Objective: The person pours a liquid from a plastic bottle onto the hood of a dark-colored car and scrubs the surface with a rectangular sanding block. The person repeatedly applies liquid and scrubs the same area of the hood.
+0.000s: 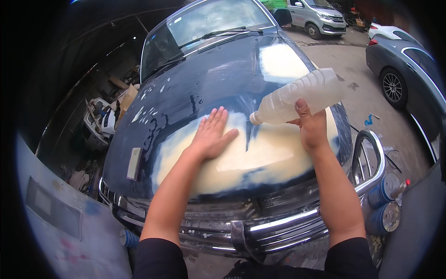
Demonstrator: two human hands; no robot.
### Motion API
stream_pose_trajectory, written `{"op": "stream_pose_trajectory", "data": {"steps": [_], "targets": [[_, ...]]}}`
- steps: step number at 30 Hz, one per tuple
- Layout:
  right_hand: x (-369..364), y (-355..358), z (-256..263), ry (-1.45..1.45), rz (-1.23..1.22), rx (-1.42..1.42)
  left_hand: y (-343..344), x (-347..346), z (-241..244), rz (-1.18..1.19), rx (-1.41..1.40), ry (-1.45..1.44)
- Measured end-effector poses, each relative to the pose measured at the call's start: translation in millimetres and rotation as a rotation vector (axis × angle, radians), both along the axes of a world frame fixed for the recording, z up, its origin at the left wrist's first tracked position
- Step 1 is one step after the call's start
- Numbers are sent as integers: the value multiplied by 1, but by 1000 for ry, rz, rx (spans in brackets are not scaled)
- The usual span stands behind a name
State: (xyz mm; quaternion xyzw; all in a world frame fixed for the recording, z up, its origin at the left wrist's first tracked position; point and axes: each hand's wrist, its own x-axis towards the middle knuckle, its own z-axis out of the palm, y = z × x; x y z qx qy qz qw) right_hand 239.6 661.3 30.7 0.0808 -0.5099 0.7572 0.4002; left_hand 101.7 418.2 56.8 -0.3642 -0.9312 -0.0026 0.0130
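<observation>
A dark blue car hood (223, 75) lies before me, with a broad cream patch of body filler (258, 157) near its front edge and a second pale patch (282, 62) farther back. My left hand (214, 136) rests palm down on the front patch, its fingers slightly apart. My right hand (312, 127) grips a cloudy plastic bottle (296, 96), tilted with its neck down to the left over the hood. A wet streak runs down the patch below the bottle's mouth. A sanding block (134, 164) lies on the hood left of the patch.
A chrome bull bar (373, 167) and a grille (285, 226) edge the hood's front. Blue buckets (378, 218) stand at the lower right. A grey car (411, 80) and a silver van (317, 17) are parked beyond. Car parts (101, 120) are piled at left.
</observation>
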Motion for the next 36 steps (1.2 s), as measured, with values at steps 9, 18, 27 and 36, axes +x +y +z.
{"op": "stream_pose_trajectory", "data": {"steps": [9, 18, 27, 36], "targets": [[2, 3, 5, 36, -67, 20, 72, -10, -1, -165, -26, 90], [1, 6, 3, 11, -17, 21, -7, 102, -22, -461, 22, 179], [5, -5, 6, 31, 66, 0, -66, 131, -51, -501, -82, 286], [6, 6, 8, 53, 13, 30, 74, 85, -4, -212, -50, 93]]}}
